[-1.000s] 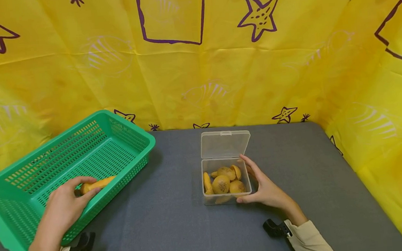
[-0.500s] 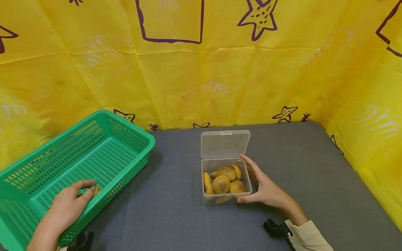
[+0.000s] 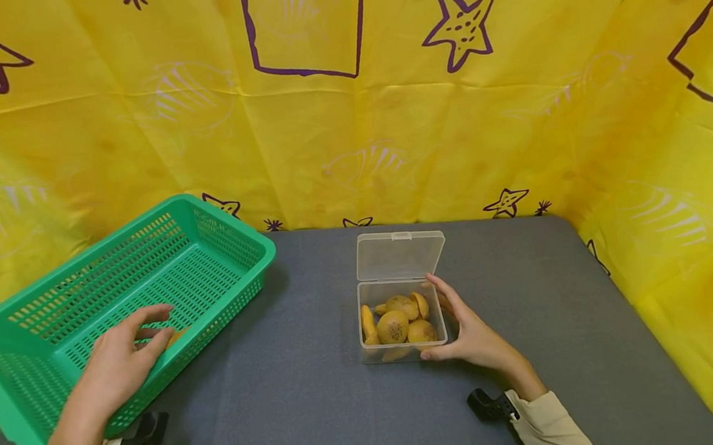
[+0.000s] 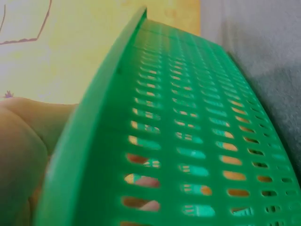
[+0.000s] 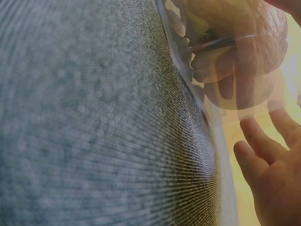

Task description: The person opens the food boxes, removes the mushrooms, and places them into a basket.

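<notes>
In the head view, the left hand (image 3: pixel 115 367) reaches into a long green plastic basket (image 3: pixel 191 278) with slotted walls and rounded corners, its thumb and forefinger apart, pinching nothing visible; a smooth orange piece (image 3: pixel 177 337) shows just past the thumb, inside the near wall. The right hand (image 3: pixel 473 333) holds the right side of a small square box (image 3: pixel 372 356) of clear plastic, thumb at the front, forefinger at the back; its frosted lid (image 3: pixel 400 255) stands raised. Inside lie round, speckled brown pieces (image 3: pixel 392 326) and a slender yellow one (image 3: pixel 368 324). Grey cloth (image 3: pixel 283 401) lies beneath, before a creased yellow sheet (image 3: pixel 347 123). In the left wrist view, the basket's wall of oblong slots hides most of the fingers, with orange patches showing through. In the right wrist view, a wrinkled brown piece shows through the box's glossy wall, near loosely spread fingers, above the cloth's ribbed weave.
</notes>
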A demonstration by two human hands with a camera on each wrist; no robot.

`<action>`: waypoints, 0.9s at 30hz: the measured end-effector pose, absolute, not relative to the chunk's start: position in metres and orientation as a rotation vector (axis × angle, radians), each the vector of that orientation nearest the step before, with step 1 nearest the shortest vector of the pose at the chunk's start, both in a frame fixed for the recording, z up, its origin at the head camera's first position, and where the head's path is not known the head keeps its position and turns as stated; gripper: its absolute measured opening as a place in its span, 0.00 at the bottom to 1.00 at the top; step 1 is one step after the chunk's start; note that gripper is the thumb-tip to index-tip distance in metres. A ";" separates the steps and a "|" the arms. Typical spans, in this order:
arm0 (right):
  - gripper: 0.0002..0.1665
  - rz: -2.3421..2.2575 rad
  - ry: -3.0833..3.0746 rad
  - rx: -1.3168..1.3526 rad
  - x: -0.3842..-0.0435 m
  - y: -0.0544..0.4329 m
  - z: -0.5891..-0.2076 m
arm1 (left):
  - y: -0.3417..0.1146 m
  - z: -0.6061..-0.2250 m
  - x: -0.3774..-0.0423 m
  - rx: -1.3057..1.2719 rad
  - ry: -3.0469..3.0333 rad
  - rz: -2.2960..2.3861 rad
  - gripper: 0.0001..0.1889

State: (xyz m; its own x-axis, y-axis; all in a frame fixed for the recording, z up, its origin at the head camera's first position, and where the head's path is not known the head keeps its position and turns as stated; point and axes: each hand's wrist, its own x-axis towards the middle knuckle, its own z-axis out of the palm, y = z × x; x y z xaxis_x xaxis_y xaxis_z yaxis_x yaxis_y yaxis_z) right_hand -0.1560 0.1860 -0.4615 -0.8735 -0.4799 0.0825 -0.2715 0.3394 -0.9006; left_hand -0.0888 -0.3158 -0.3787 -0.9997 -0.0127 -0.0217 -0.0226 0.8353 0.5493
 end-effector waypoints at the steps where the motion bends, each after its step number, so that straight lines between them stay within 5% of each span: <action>1: 0.71 -1.559 2.400 -0.684 -0.156 0.186 -0.461 | -0.314 -0.378 -0.088 -0.022 3.008 0.919 0.24; 27: 0.71 -1.582 2.393 -0.724 -0.159 0.186 -0.465 | -0.240 -0.358 -0.091 0.289 3.252 1.191 0.21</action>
